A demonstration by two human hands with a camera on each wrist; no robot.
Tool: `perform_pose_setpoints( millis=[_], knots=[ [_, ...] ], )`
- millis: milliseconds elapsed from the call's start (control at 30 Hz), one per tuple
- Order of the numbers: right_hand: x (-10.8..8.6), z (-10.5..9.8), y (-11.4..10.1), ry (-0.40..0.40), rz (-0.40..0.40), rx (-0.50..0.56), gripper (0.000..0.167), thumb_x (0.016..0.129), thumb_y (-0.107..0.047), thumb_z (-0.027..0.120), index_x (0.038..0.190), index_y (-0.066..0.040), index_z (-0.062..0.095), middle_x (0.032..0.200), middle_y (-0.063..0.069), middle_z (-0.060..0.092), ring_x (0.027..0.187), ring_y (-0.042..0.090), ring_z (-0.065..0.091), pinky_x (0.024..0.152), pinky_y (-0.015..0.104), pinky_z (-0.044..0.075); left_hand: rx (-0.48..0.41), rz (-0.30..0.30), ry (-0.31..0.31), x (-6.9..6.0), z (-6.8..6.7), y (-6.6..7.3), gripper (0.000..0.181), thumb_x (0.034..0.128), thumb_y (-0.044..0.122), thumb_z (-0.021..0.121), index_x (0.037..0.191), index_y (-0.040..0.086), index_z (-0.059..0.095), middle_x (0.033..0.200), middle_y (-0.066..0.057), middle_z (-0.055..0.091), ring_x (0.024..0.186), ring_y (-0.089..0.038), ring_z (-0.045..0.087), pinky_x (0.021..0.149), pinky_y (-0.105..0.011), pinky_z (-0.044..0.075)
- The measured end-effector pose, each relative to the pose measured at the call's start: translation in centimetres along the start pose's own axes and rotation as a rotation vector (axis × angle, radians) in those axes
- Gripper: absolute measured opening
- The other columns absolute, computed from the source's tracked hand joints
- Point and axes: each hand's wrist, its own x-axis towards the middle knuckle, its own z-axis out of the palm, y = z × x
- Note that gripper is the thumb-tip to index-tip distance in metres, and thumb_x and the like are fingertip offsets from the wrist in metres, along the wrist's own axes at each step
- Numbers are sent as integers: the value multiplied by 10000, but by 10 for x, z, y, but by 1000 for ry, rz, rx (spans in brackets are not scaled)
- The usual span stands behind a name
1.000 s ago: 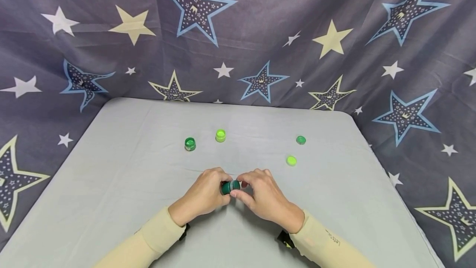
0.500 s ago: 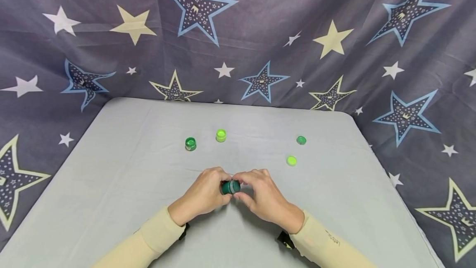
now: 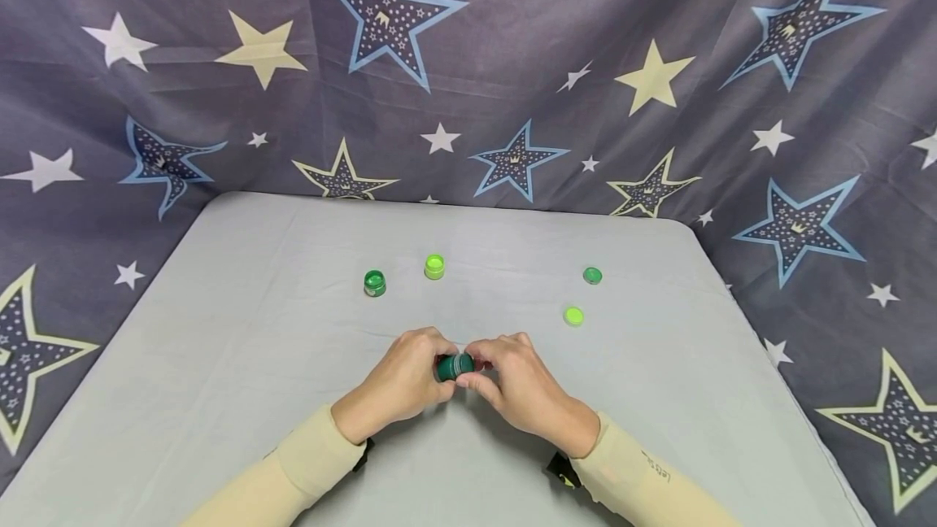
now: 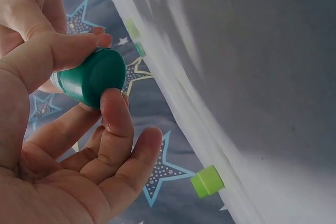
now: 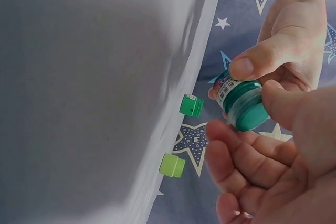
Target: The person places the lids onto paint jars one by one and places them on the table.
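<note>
A teal-green paint jar (image 3: 448,368) lies tipped sideways between my two hands over the near middle of the table. My left hand (image 3: 406,376) grips its body, with the thumb across the printed label (image 5: 227,94) in the right wrist view. At the other end, my right hand (image 3: 521,385) has its thumb and fingertips around the edge of the green lid (image 5: 253,117). The lid sits on the jar's clear neck. From the left wrist view, the rounded base (image 4: 107,74) shows, with a left fingertip against it.
Beyond my hands stand an uncapped dark green jar (image 3: 375,284) and an uncapped lime green jar (image 3: 434,267). To the right lie a green lid (image 3: 592,276) and a lime lid (image 3: 574,316). A star-patterned cloth (image 3: 483,63) hangs behind the pale table (image 3: 293,348).
My right fingers loosen slightly from the lid, then close around it again. The left hand and the jar stay nearly in place.
</note>
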Motion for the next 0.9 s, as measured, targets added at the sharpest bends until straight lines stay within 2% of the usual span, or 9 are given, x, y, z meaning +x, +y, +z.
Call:
perform_pose_setpoints(
  millis=[133,367,767,900],
  knots=[
    [0,1,1,4,7,-30,191,921,-338,750,866,-183,654,736,-129,588,680,81,564,758,308,358,-4,4,0,0,1,1,204,738,-22,846,916,48,775,848,12,652,752,-102,561,655,-249,488],
    [0,2,1,24,36,-85,358,952,-403,715,688,-221,556,585,-149,435,554,-2,390,694,288,321,4,21,1,-1,2,1,213,739,-35,837,921,52,771,855,9,654,764,-90,562,652,-242,492],
    [2,6,3,39,59,-132,443,971,-432,682,610,-252,501,528,-181,345,491,-7,333,635,277,297,5,5,5,-1,4,0,203,743,-24,845,917,43,766,863,3,652,756,-100,559,643,-239,489],
    [2,6,5,64,59,-116,388,996,-422,657,664,-234,585,555,-168,401,514,4,360,640,285,299,13,-1,11,-1,4,-1,205,730,-11,854,903,55,767,850,22,644,756,-90,562,652,-243,495]
  ],
)
